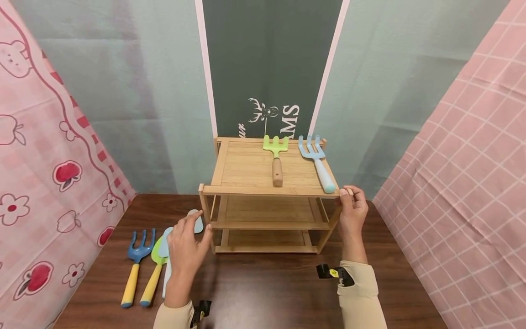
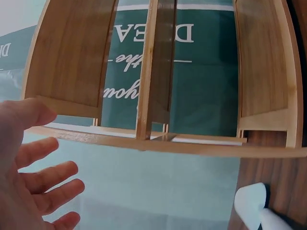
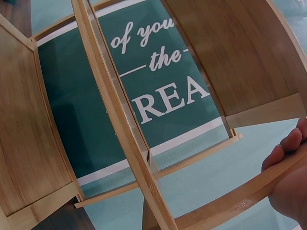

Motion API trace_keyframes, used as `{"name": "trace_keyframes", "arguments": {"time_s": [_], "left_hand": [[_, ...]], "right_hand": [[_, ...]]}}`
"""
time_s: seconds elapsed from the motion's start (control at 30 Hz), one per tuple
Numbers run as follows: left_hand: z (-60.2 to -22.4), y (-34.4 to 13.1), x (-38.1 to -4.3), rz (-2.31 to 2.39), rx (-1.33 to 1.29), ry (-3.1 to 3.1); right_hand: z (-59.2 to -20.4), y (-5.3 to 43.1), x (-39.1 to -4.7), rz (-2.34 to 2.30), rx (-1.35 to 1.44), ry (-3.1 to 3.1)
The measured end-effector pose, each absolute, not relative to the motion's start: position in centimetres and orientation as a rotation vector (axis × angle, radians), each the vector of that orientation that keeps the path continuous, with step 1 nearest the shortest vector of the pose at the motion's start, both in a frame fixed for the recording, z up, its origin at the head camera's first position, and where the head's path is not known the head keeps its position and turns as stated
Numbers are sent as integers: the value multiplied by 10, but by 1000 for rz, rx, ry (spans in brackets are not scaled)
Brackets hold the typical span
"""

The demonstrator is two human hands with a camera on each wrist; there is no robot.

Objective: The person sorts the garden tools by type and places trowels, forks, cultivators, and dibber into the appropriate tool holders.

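Observation:
A three-tier wooden rack (image 1: 269, 190) stands on the table. My right hand (image 1: 352, 209) grips its front right corner post, fingers and thumb curled around the wood; part of that hand (image 3: 290, 167) shows at the edge of the right wrist view. Beside the front left post, my left hand (image 1: 188, 249) has its fingers spread with nothing between them. In the left wrist view, that hand (image 2: 36, 167) is nearest the rack's side frame (image 2: 144, 140). On the top board lie a green hand rake (image 1: 276, 147) with a wooden handle and a light blue hand rake (image 1: 314, 153).
Left of the rack, a blue hand fork (image 1: 140, 252) and a green trowel (image 1: 152, 282), both yellow-handled, lie on the brown table (image 1: 263, 292). Pale blue-and-white tools are partly hidden by my left hand; one pale blade (image 1: 198, 224) shows behind it. Curtains (image 1: 464, 151) surround the table.

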State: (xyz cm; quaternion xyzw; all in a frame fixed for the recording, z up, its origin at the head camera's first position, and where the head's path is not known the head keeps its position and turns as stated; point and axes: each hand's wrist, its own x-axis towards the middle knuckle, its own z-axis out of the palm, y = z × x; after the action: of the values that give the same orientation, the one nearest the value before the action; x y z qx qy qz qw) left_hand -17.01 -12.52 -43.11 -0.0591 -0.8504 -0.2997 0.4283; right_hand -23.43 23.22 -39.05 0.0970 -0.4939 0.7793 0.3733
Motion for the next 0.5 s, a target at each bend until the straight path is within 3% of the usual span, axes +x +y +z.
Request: {"name": "trace_keyframes", "arguments": {"time_s": [0.5], "left_hand": [[-442, -143, -149, -678, -82, -2424]], "right_hand": [[-390, 231, -235, 2013, 253, -1242]]}}
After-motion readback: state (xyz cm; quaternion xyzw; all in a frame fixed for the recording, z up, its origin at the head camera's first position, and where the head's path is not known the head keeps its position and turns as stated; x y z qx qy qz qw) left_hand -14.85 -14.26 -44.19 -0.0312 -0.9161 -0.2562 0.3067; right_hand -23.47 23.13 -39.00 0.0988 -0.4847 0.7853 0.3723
